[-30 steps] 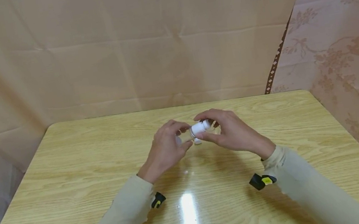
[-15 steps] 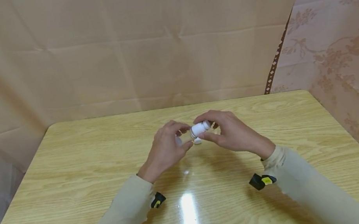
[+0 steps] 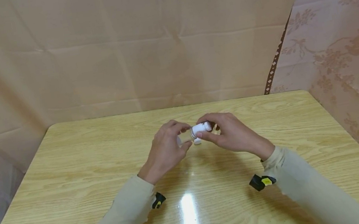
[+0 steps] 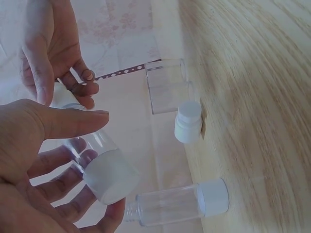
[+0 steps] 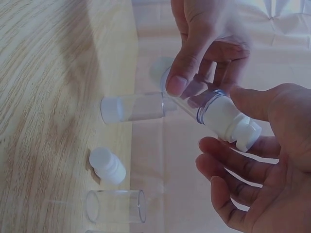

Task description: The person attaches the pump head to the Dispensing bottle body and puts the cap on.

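a tilted clear bottle (image 3: 186, 136) between both hands: left hand (image 3: 166, 146) grips its left end, right hand (image 3: 232, 131) pinches its white top (image 3: 199, 129).

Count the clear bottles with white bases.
2. One bottle is held in the left hand, its white top in the right hand; the other bottle stands on the table. The hands could hide more.
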### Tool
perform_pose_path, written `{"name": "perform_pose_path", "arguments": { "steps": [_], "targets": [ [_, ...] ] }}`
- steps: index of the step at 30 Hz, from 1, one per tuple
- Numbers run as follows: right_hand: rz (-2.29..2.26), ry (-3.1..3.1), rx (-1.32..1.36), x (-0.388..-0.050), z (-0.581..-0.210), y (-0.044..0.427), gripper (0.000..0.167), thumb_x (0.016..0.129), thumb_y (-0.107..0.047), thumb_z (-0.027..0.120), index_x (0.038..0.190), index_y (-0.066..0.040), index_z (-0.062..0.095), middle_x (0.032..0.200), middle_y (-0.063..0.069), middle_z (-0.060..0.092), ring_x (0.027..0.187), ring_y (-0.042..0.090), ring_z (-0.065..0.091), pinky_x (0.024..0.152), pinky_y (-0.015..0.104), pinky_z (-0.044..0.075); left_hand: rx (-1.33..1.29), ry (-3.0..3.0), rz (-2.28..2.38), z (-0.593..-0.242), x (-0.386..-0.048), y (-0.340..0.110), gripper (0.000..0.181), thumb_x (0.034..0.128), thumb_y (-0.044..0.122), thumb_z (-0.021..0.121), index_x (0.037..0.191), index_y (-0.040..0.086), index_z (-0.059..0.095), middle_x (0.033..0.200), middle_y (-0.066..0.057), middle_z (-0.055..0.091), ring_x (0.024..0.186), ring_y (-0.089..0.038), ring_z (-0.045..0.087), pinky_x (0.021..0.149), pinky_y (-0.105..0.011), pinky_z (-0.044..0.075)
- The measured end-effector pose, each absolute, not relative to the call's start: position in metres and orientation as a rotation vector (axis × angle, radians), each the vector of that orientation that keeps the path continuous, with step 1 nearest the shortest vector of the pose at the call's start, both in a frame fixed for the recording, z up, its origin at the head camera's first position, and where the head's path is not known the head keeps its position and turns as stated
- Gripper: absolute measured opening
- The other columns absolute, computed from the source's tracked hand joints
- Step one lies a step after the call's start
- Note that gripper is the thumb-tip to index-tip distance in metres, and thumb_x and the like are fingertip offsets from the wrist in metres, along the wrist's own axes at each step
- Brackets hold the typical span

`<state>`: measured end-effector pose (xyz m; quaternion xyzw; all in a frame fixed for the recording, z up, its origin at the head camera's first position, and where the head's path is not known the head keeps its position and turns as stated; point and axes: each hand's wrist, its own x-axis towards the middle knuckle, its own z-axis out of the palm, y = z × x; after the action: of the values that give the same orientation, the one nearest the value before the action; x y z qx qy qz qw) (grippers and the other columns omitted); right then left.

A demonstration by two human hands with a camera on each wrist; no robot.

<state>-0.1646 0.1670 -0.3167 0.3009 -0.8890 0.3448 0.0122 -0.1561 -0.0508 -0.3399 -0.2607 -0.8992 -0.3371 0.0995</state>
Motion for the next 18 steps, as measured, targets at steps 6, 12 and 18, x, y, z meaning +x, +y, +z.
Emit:
{"name": "perform_pose_path", "arguments": {
  "steps": [6,12,18],
  "targets": [
    [1.06,-2.75,0.944,-0.1636,-0.3173,0.168,0.037,0.094,-0.023,0.075,0.127,-0.006,0.066,0.104,0.001,0.068,0.088,0.018,0.059,0.077,0.038,0.051,-0.755,-2.668,-1.06,-0.3412,-0.1574,-0.0515,0.037,0.0814,0.007,0.086,0.115,0.004,0.072,0.107,-0.009,0.067,0.096,-0.025,0.064,0.08,-0.039,0.055],
    [1.055,-2.691,1.001,-0.1641,-0.3175,0.1681,0.04,0.09,-0.015,0.08,0.127,-0.007,0.066,0.109,0.002,0.069,0.09,0.018,0.06,0.078,0.04,0.052,-0.745,-2.665,-1.153,-0.3422,-0.1586,-0.0531,0.037,0.0804,0.007,0.087,0.114,0.003,0.073,0.103,-0.008,0.067,0.093,-0.025,0.065,0.081,-0.038,0.056],
    [1.069,-2.679,1.02,-0.1642,-0.3178,0.1671,0.036,0.091,-0.009,0.077,0.126,-0.007,0.067,0.108,0.002,0.069,0.091,0.024,0.061,0.077,0.046,0.054,-0.752,-2.657,-1.174,-0.3436,-0.1592,-0.0543,0.037,0.0806,0.008,0.086,0.114,0.003,0.073,0.103,-0.009,0.068,0.092,-0.025,0.064,0.081,-0.039,0.055]
  ]
}}
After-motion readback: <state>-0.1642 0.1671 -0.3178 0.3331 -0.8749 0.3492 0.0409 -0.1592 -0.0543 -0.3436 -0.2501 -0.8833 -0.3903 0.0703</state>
